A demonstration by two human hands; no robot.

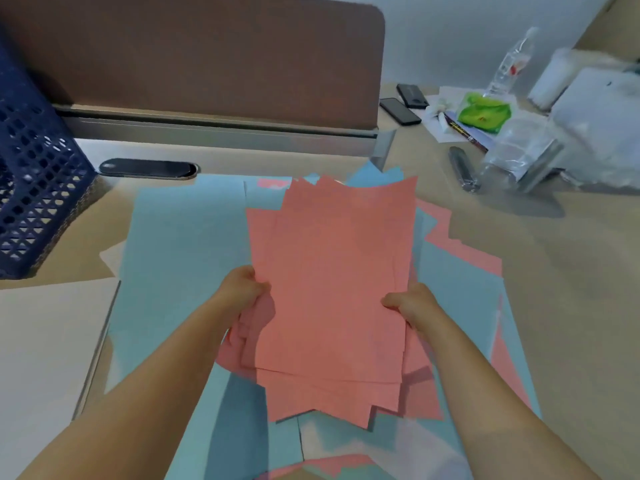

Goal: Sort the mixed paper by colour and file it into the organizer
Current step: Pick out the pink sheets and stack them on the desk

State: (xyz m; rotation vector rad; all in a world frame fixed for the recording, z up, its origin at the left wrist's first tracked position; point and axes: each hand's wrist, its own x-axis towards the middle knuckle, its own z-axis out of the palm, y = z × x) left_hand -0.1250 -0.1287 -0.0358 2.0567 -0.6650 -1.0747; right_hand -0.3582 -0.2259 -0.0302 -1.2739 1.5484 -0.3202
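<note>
A loose stack of pink paper [332, 271] is lifted above the desk between both hands. My left hand [242, 289] grips its left edge, thumb on top. My right hand [410, 303] grips the right edge the same way. Under the stack lie light blue sheets [183, 244], with more pink sheets [460, 244] mixed among them to the right. A dark blue mesh organizer [31, 188] stands at the far left of the desk. White sheets [45, 341] lie at the near left.
A brown partition panel [207, 57] closes the back of the desk. At the right back lie two phones [401, 110], a plastic bottle [509, 67], a green packet [485, 114], clear bags and white items [595, 126]. A black cable cover [147, 168] sits behind the papers.
</note>
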